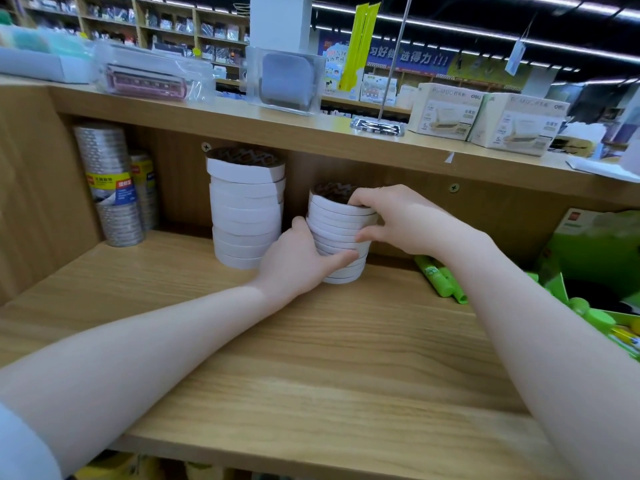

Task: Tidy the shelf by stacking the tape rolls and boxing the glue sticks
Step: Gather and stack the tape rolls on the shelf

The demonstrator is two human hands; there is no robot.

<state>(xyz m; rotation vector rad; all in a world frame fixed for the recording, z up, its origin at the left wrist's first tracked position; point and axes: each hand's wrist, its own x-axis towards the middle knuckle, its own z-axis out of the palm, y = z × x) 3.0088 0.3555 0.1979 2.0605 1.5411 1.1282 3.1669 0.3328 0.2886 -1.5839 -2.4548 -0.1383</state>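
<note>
Surface: wooden shelf (pixel 311 358) in stationery shop | left hand (pixel 298 258) and right hand (pixel 401 220) both grasped white tape stack (pixel 337 237) near back edge | glue sticks (pixel 440 275) at right.

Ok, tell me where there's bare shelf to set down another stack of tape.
Bare wood runs across the front of the shelf, between the two forearms. A narrow gap lies between the silver tape and the tall white stack. It is crowded around the short stack, held by the left hand and right hand, and among the glue sticks.
</note>
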